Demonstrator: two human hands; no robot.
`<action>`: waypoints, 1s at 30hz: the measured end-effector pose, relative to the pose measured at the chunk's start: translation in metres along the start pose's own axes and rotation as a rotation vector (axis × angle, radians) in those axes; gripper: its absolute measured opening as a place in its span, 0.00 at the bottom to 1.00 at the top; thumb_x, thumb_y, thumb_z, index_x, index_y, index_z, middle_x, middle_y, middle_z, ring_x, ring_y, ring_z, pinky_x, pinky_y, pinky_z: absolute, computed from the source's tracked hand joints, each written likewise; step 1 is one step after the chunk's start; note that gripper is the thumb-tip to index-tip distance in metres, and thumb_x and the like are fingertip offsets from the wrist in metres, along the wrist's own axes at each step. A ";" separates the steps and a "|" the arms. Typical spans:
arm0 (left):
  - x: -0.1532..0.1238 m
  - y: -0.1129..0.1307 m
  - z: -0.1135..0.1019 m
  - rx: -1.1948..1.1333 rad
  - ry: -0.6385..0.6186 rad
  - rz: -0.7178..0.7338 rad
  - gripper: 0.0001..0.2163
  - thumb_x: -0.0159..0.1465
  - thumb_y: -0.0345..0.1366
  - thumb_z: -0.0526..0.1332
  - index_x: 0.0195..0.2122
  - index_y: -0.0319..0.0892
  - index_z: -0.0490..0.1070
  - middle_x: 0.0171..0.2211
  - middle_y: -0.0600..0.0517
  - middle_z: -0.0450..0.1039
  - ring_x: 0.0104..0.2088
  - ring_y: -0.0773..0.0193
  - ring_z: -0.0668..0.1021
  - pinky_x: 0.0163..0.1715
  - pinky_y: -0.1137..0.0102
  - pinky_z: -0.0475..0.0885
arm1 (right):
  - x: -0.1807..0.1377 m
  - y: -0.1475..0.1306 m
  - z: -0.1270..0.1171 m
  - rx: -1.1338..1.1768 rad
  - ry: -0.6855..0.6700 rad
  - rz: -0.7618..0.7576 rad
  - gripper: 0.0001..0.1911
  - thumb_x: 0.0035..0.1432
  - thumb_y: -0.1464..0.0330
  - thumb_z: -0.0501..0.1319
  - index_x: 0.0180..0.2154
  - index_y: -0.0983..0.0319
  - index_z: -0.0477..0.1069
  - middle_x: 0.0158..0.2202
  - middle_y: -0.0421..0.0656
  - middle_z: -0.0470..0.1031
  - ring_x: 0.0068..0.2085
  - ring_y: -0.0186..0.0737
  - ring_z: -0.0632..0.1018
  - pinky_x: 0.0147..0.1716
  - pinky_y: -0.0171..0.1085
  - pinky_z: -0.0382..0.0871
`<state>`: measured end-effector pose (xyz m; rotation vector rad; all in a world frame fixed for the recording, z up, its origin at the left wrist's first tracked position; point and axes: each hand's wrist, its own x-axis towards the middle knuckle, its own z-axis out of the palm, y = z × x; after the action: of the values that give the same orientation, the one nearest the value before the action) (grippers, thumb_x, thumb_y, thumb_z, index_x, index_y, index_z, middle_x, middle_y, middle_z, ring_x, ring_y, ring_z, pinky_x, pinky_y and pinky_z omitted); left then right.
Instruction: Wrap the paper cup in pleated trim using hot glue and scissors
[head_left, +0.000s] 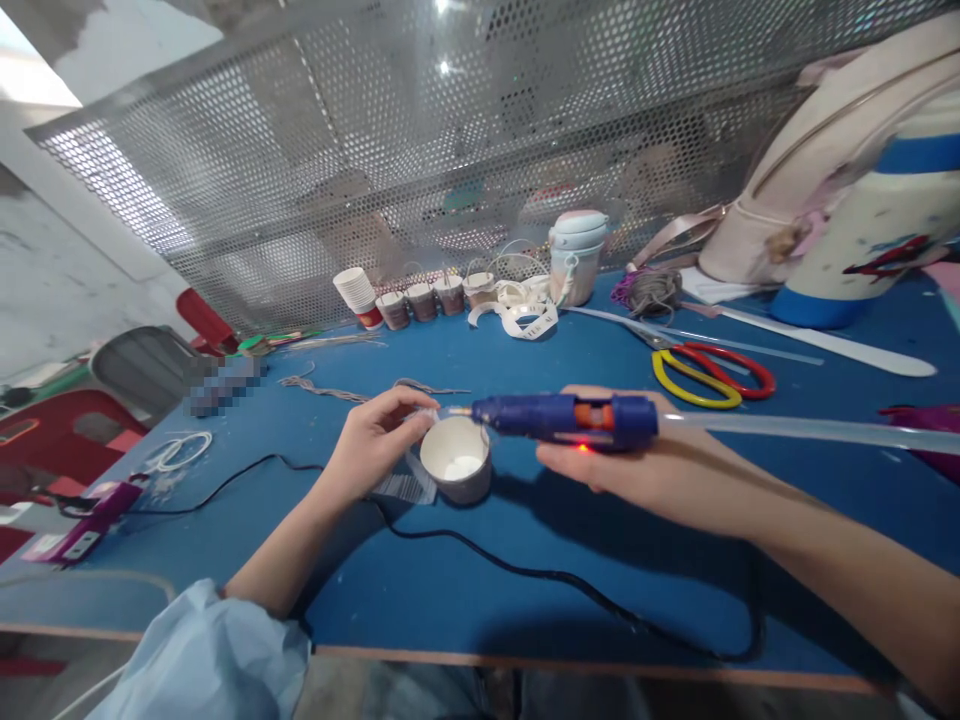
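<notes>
- At a blue table [450, 625], a person's right hand [645, 465] is wrapped around a blue glue gun [540, 415], its small red light glowing.
- A long glue stick [787, 428] juts from the back; the nozzle points left, just above the far rim of a small cup [472, 488].
- The left hand [379, 430] is at the cup's far left edge, thumb and forefinger drawn close together. Whether they pinch the rim or a pale, clear scrap cannot be told.
- The cup stands upright between the hands, white inside and apparently vacant. Its outer wall appears already covered in grey; no handle can be made out on it.
- Behind, a row of covered cups [421, 302] looks further along, with thin arcs rising over some of them.
- Next to that row, a leaning stack of white cups [355, 290] appears mostly plain, seemingly not yet worked on.
- Grey yarn [652, 292] lies bundled beyond the scissors [694, 398], while loose strands [322, 388] trail across the tabletop at left.
</notes>
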<state>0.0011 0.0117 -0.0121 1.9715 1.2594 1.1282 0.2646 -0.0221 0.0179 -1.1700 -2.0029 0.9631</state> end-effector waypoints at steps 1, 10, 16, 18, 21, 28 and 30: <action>0.000 0.000 0.000 -0.012 -0.002 -0.008 0.07 0.59 0.37 0.62 0.35 0.41 0.76 0.32 0.51 0.76 0.28 0.68 0.74 0.27 0.74 0.70 | -0.001 -0.002 0.003 -0.019 -0.023 -0.006 0.13 0.54 0.57 0.61 0.28 0.59 0.68 0.23 0.36 0.70 0.24 0.34 0.69 0.21 0.32 0.60; 0.000 -0.002 0.000 -0.043 -0.007 -0.033 0.07 0.59 0.38 0.63 0.35 0.41 0.76 0.31 0.51 0.76 0.28 0.68 0.75 0.27 0.73 0.70 | 0.006 -0.010 0.028 -0.254 -0.114 -0.110 0.06 0.58 0.65 0.58 0.32 0.61 0.70 0.29 0.41 0.75 0.26 0.35 0.71 0.26 0.33 0.60; 0.000 -0.003 0.003 -0.077 0.003 -0.059 0.07 0.58 0.37 0.64 0.35 0.40 0.76 0.29 0.51 0.76 0.28 0.67 0.75 0.28 0.73 0.70 | 0.008 -0.008 0.037 -0.396 -0.156 -0.138 0.03 0.56 0.69 0.60 0.33 0.61 0.69 0.31 0.43 0.76 0.30 0.40 0.75 0.28 0.35 0.62; 0.000 -0.004 0.003 -0.081 0.006 -0.058 0.07 0.57 0.37 0.64 0.35 0.40 0.76 0.29 0.51 0.76 0.27 0.67 0.75 0.28 0.73 0.71 | 0.009 -0.005 0.040 -0.406 -0.156 -0.134 0.03 0.56 0.68 0.60 0.33 0.61 0.69 0.31 0.43 0.76 0.30 0.41 0.76 0.28 0.35 0.62; 0.000 -0.003 0.004 -0.082 0.014 -0.060 0.07 0.57 0.37 0.64 0.35 0.40 0.76 0.29 0.51 0.76 0.27 0.67 0.75 0.28 0.72 0.71 | 0.010 0.002 0.044 -0.390 -0.130 -0.159 0.04 0.57 0.67 0.58 0.34 0.61 0.69 0.31 0.44 0.77 0.30 0.40 0.76 0.28 0.35 0.62; -0.001 -0.003 0.004 -0.064 0.005 -0.066 0.07 0.58 0.37 0.63 0.35 0.40 0.76 0.30 0.50 0.77 0.29 0.66 0.77 0.29 0.72 0.72 | 0.007 0.017 0.056 -0.304 -0.041 -0.207 0.03 0.57 0.68 0.57 0.32 0.60 0.66 0.30 0.43 0.76 0.28 0.38 0.74 0.27 0.34 0.63; -0.001 -0.003 0.004 -0.055 0.003 -0.067 0.07 0.58 0.37 0.63 0.35 0.40 0.76 0.30 0.50 0.77 0.28 0.66 0.76 0.28 0.72 0.72 | 0.006 0.017 0.057 -0.288 -0.034 -0.193 0.02 0.57 0.69 0.57 0.32 0.61 0.67 0.30 0.43 0.76 0.28 0.38 0.74 0.28 0.35 0.64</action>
<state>0.0030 0.0120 -0.0172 1.8743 1.2728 1.1213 0.2245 -0.0265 -0.0258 -1.0864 -2.2889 0.6168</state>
